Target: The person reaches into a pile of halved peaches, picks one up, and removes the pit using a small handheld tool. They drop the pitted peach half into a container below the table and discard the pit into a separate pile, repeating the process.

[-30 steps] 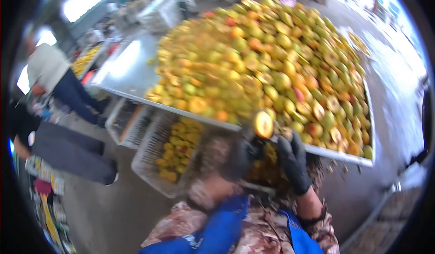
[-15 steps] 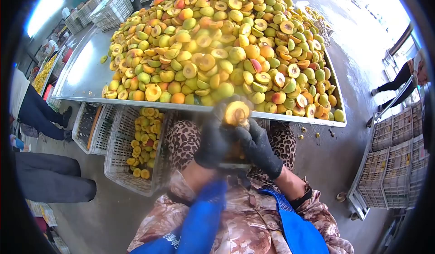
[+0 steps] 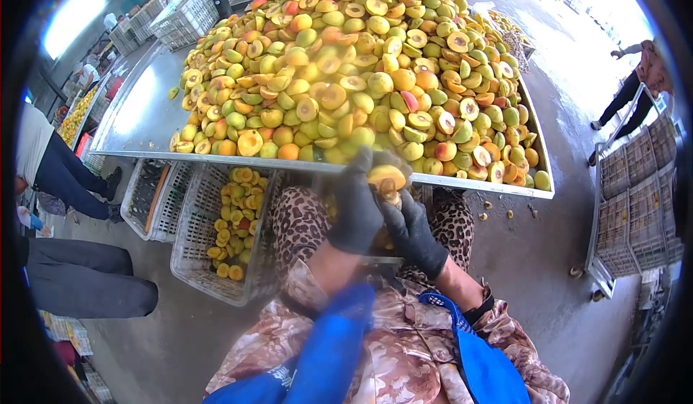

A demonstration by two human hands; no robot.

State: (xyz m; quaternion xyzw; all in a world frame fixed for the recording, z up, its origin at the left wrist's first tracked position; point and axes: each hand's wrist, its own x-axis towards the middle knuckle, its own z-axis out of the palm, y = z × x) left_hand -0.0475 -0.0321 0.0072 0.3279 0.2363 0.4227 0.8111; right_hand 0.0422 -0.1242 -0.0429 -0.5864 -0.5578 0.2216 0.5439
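My left hand (image 3: 355,205), in a dark glove, is closed around the edge of a halved peach (image 3: 386,177) in front of the tray's near edge. Its orange cut face is tilted, with a brown middle part showing low on it. My right hand (image 3: 416,232), gloved too, is closed with its fingertips against the underside of that half; anything inside those fingers is hidden. Just beyond both hands, a large heap of halved peaches (image 3: 332,97) covers most of a metal tray table (image 3: 141,108). A smear on the lens blurs the area around my left fingers.
Beneath the table's left part stands a plastic crate (image 3: 189,249) with peach halves (image 3: 234,224) in it, beside another crate (image 3: 148,202). At right, a person (image 3: 642,79) stands by a cart of stacked crates (image 3: 628,216). Other people's dark-trousered legs (image 3: 90,278) extend in from the left.
The peach half has tipped from facing me to a slant, and my left hand has shifted up and right around it. At right, the person and the crate cart have moved farther up the view.
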